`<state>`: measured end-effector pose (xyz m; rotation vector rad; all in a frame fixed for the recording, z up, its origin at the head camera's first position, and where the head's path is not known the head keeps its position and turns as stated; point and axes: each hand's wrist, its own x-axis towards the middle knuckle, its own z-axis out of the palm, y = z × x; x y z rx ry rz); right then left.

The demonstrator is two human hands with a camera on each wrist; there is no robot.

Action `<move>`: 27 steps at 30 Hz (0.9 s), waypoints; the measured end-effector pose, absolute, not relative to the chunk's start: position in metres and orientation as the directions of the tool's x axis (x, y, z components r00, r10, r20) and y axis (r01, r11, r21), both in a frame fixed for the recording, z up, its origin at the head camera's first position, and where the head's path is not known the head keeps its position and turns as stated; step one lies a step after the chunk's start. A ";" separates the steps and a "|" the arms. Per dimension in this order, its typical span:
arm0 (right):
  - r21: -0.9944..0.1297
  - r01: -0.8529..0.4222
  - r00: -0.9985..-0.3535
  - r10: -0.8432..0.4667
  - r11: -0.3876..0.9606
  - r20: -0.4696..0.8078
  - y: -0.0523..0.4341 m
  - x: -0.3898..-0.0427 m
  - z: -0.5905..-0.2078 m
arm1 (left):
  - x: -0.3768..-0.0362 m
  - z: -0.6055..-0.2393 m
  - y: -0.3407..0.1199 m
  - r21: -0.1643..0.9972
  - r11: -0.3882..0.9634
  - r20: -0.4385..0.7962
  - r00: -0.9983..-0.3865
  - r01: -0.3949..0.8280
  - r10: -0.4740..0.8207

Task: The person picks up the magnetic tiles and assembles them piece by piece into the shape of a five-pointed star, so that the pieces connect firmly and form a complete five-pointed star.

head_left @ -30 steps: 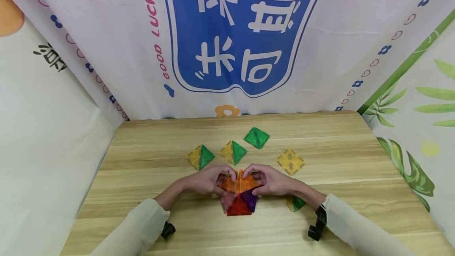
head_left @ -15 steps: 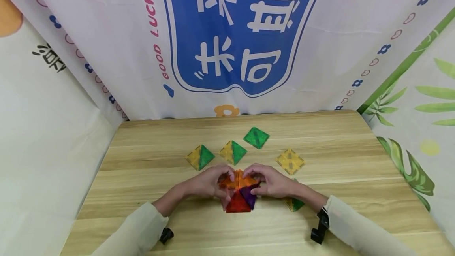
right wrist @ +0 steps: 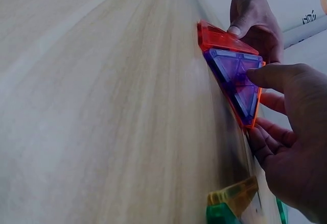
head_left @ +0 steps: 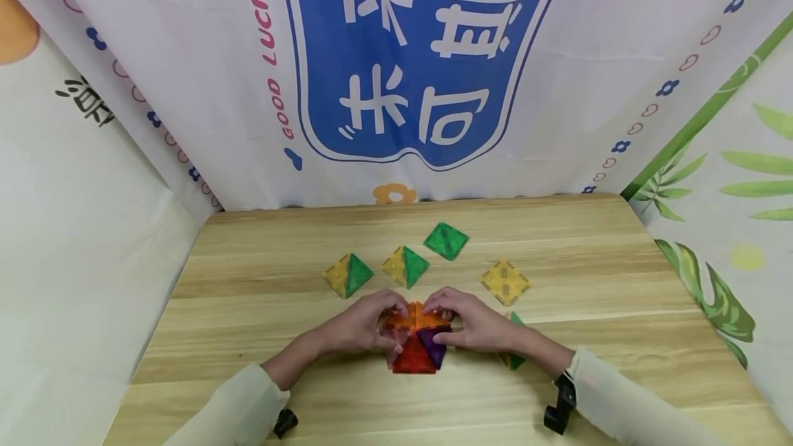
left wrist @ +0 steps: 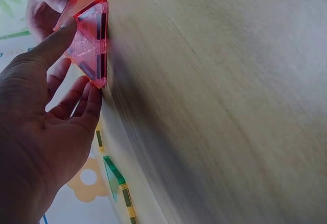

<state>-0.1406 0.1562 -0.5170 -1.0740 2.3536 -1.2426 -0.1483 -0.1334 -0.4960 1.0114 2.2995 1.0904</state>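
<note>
A small dome of translucent magnetic tiles stands between both hands over the wooden table. Its red triangle tile [head_left: 414, 359] faces the near side, and two orange triangle tiles [head_left: 429, 320] lean together at the back. My left hand [head_left: 362, 322] holds the left side, thumb on the pink triangle tile [left wrist: 88, 45] and fingers round the back. On the other side my right hand [head_left: 477, 323] grips with its thumb on the purple triangle tile [right wrist: 234, 73], other fingertips behind it. Fingers and thumbs hide parts of the orange and pink tiles.
Two yellow-and-green tile pairs [head_left: 348, 275] lie back left on the table [head_left: 248, 246]. A green pair [head_left: 447, 241] and a yellow pair [head_left: 504, 282] lie farther right. Another yellow-and-green pair [head_left: 516, 356] is partly hidden under the right forearm. A printed curtain [head_left: 557, 122] hangs behind.
The gap between the two orange tiles has closed, and they now meet along their edges. Both thumbs have shifted slightly on the side tiles. The loose tiles have stayed put.
</note>
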 end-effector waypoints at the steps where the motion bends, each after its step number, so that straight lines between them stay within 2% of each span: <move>1: -0.796 -0.486 -0.689 -0.719 0.362 0.093 0.156 -0.140 -0.517 | -0.148 -0.496 -0.133 0.785 0.435 -0.047 -0.658 0.441 0.752; 6: -0.777 -0.510 -0.680 -0.727 0.369 0.101 0.155 -0.144 -0.515 | -0.149 -0.496 -0.135 0.791 0.427 -0.045 -0.655 0.438 0.755; 9: -0.752 -0.538 -0.696 -0.704 0.381 0.142 0.153 -0.152 -0.512 | -0.153 -0.493 -0.137 0.797 0.420 -0.025 -0.671 0.433 0.741; 13: -0.734 -0.532 -0.756 -0.627 0.422 0.189 0.146 -0.167 -0.508 | -0.162 -0.490 -0.139 0.803 0.426 0.014 -0.727 0.418 0.687; 20: -0.709 -0.467 -0.845 -0.504 0.529 0.181 0.129 -0.193 -0.507 | -0.181 -0.489 -0.140 0.768 0.497 0.099 -0.841 0.404 0.531; 27: -0.681 -0.381 -0.905 -0.403 0.625 0.137 0.116 -0.206 -0.510 | -0.196 -0.489 -0.132 0.770 0.576 0.021 -0.912 0.275 0.409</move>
